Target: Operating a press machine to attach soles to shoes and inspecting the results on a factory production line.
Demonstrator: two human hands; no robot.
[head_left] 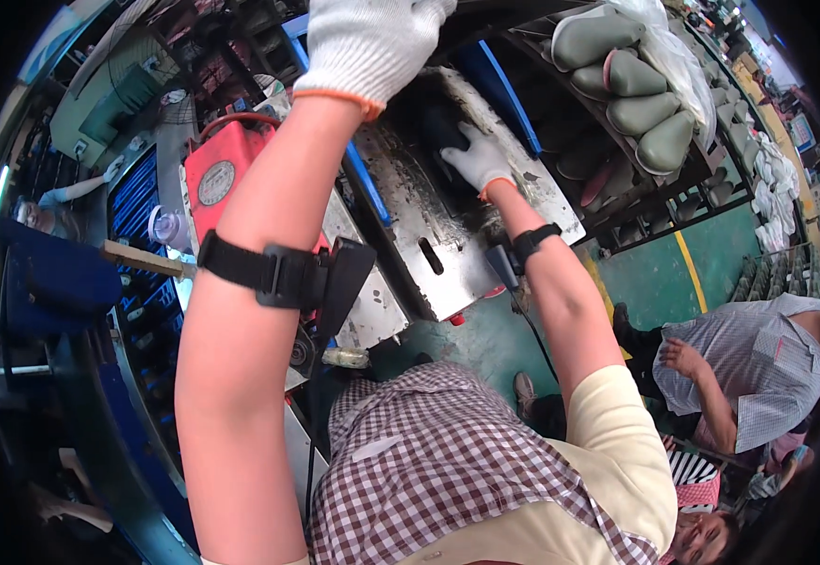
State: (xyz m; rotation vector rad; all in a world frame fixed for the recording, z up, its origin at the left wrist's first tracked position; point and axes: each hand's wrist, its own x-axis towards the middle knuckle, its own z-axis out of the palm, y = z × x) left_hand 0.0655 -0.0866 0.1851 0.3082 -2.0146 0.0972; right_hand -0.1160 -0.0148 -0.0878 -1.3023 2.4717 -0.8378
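Note:
My left hand [368, 52], in a white knit glove with an orange cuff, reaches up to the top edge of the view. Its fingers are mostly cut off there, beside a dark machine part [499, 17], so its grip is hidden. Farther down, my right hand [483, 162], gloved the same way, rests with thumb and fingers apart against a dark object [424, 127] whose kind I cannot make out. That object lies on a worn, stained metal plate [466, 273] with a slot near its front edge. Black straps circle both my forearms.
Blue rails [509, 99] flank the plate. A red machine housing [226, 174] with a round dial is at left. Grey-green shoe-shaped forms [641, 113] fill a rack at right, partly under plastic. One person [749, 367] is at right; others are at lower right and far left.

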